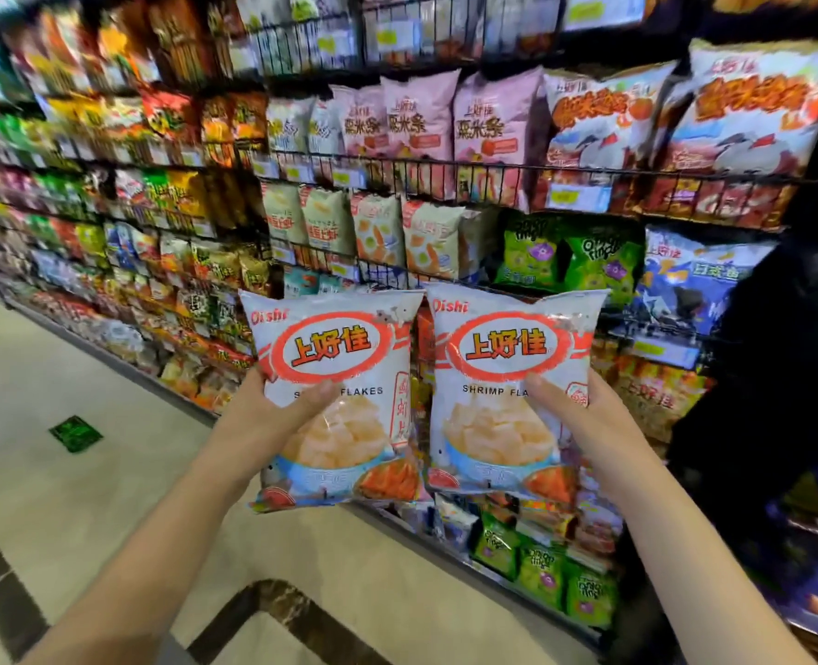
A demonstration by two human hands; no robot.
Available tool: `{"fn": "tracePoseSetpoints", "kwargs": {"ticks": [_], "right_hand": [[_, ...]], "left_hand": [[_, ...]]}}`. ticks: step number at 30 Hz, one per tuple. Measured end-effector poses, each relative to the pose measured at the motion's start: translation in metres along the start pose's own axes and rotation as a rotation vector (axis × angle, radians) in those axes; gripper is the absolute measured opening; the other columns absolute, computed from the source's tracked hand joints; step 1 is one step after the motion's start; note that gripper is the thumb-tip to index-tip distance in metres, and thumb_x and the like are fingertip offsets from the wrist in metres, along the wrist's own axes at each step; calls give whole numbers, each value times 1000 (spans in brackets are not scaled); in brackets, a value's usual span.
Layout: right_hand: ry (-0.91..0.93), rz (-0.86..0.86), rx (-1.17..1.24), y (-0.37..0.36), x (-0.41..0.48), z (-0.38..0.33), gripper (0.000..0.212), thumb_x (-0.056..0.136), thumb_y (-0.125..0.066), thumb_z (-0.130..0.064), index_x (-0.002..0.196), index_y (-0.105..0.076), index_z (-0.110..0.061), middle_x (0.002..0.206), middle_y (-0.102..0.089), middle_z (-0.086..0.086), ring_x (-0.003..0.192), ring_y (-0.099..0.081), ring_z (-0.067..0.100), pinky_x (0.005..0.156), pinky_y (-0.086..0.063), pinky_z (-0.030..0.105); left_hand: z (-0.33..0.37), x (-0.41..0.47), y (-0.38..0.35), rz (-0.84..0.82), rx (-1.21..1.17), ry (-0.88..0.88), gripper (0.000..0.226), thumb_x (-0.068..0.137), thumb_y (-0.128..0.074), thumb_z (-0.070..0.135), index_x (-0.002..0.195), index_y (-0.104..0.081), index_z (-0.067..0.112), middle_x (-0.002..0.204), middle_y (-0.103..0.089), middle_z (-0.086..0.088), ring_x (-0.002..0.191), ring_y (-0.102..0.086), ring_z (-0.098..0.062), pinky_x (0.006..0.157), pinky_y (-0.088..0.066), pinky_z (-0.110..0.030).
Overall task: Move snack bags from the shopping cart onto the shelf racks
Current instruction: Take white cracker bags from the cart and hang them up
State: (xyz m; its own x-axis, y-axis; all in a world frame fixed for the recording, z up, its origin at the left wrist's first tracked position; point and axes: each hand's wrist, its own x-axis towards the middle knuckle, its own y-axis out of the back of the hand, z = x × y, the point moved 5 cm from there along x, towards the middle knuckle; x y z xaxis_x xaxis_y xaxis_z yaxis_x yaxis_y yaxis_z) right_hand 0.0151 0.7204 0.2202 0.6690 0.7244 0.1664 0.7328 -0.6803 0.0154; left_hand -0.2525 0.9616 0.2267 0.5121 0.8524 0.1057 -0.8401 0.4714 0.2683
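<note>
Head view: the left hand (277, 400) grips one white-and-red Oishi shrimp-flakes snack bag (335, 400), thumb across its front. The right hand (575, 405) grips a matching second bag (503, 395). Both bags are held upright, side by side, before the black wire shelf racks (445, 165) full of snack packets.

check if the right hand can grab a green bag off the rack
Probably not: the right hand grips a shrimp flakes bag, though the way to the green bags looks free.
</note>
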Motion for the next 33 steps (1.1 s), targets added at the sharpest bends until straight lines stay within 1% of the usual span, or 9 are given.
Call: {"fn": "tracePoseSetpoints", "kwargs": {"ticks": [6,10,14,18,25,29,30,31,33], "right_hand": [[95,-21,12,-14,102,-41,48,87,-75,-43,133,-60,-39,124,-72,-13,112,-70,11,99,-53,44],[191,-17,5,-23,154,-74,36,94,-68,-30,129,-62,-30,88,-76,-15,73,-72,0,63,-53,16],[212,53,-48,-35,201,-105,46,78,-75,-52,122,-65,-41,102,-78,-14,98,-75,14,87,-59,41],[231,137,-84,-48,242,-133,38,71,-74,-59,105,-61,-50,96,-76,-21,69,-70,5,60,-51,28],[298,241,-148,-85,283,-168,51,72,-76,-66,115,-51,-56,120,-59,-32,92,-58,-3,91,-44,38],[355,348,-221,-103,294,-186,49,77,-74,-63,121,-62,-45,112,-73,-22,112,-67,14,95,-54,41],[375,364,-228,-106,297,-190,45,80,-73,-60,120,-62,-43,110,-73,-22,114,-67,18,95,-56,39],[386,384,-222,-110,299,-196,42,84,-72,-56,121,-60,-41,109,-70,-24,118,-64,19,95,-54,32],[340,431,-186,-114,306,-206,67,86,-70,-52,145,-47,-29,118,-59,-19,134,-51,22,103,-47,32]], "left_hand": [[46,103,6,-27,0,-106,79,60,-83,74,128,-55,46,119,-70,22,112,-67,-9,102,-52,-42],[74,158,12,-36,-11,-170,96,55,-79,85,138,-49,48,128,-66,22,116,-65,-9,108,-48,-45],[109,197,16,-11,-16,-212,50,74,-73,65,115,-46,54,111,-55,35,99,-54,8,100,-40,-32],[130,249,30,-22,-35,-257,76,66,-71,77,130,-45,46,117,-56,32,119,-54,-10,103,-40,-35],[150,350,52,-134,-7,-399,93,56,-68,92,136,-54,46,130,-67,21,121,-63,-13,110,-46,-44],[170,392,58,-178,-31,-441,88,68,-73,81,139,-53,33,120,-71,-5,105,-68,-28,70,-48,-23],[177,399,59,-182,-37,-453,90,70,-72,80,141,-51,29,115,-67,-19,125,-42,-28,64,-45,-24],[183,409,60,-194,-42,-466,90,73,-71,79,143,-48,28,108,-63,-25,81,-52,-16,65,-44,-27],[196,427,62,-208,-69,-498,91,77,-71,73,150,-41,29,115,-64,-13,101,-61,-26,83,-45,-31]]}}
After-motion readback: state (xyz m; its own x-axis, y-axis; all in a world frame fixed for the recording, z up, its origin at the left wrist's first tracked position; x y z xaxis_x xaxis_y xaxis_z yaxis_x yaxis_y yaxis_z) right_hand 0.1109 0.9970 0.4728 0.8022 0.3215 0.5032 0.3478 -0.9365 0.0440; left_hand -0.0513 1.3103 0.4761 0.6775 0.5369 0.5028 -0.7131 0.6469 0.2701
